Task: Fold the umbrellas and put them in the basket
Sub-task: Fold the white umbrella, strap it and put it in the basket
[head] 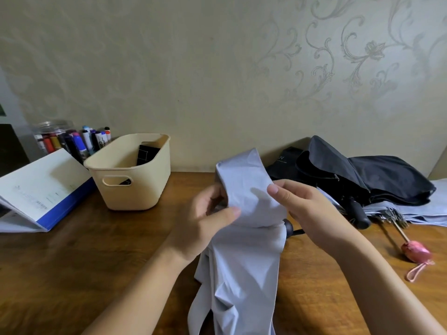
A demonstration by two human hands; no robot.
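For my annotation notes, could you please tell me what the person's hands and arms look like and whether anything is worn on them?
Both arms are bare as far as the picture shows: no sleeves are visible. The left hand and right hand wear no gloves, rings, watch or bracelets. The fingers have short, unpainted nails.

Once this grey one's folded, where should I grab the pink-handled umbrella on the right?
Probably the pink handle. It lies bare on the table, pointing toward you, while its canopy end sits tucked under the black umbrella. Come from above with the right hand, then draw it toward you.
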